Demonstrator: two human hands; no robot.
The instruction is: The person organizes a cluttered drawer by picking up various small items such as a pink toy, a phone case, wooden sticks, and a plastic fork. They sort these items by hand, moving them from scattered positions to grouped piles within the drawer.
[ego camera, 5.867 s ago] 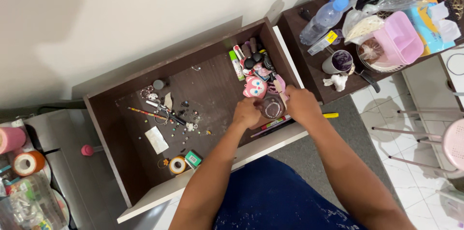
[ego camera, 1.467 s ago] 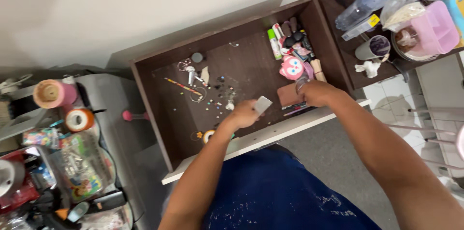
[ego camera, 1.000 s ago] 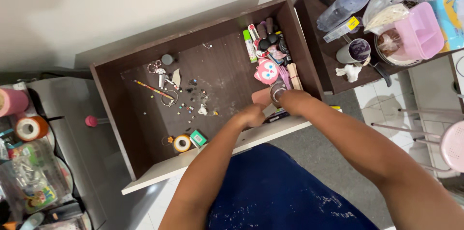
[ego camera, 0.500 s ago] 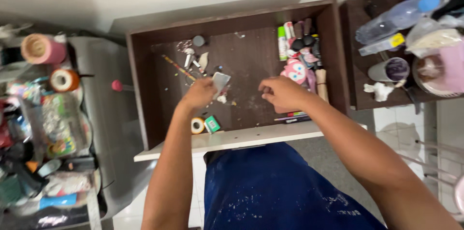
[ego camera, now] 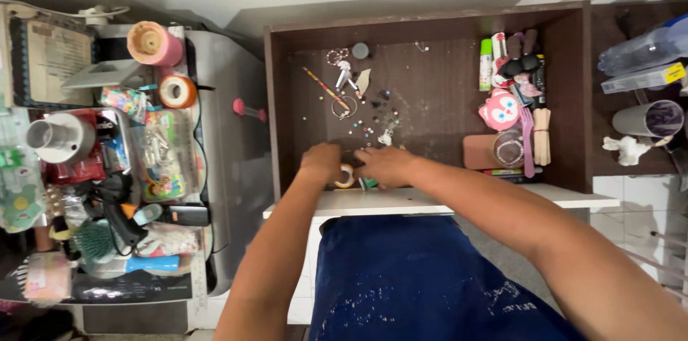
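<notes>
An open dark brown drawer (ego camera: 283, 97) lies below me. Both hands are at its front edge. My left hand (ego camera: 320, 162) is curled, knuckles up, against a small orange and white tape roll (ego camera: 345, 177). My right hand (ego camera: 385, 167) reaches in from the right, its fingertips at the same roll and partly covering a small green box (ego camera: 368, 184). The fingers hide whether either hand grips anything. The white card from earlier is out of sight.
Loose beads (ego camera: 373, 123), a striped pencil (ego camera: 326, 88) and a ring lie mid-drawer. A pink owl-shaped case (ego camera: 500, 110), a brown pouch (ego camera: 479, 151) and wooden sticks (ego camera: 542, 137) sit at the right. A cluttered grey cabinet (ego camera: 229, 133) stands left, a mug (ego camera: 648, 119) right.
Both hands dropped from the middle of the drawer to the tape roll at its front edge. The white card in my left hand is no longer visible. The view shifted left.
</notes>
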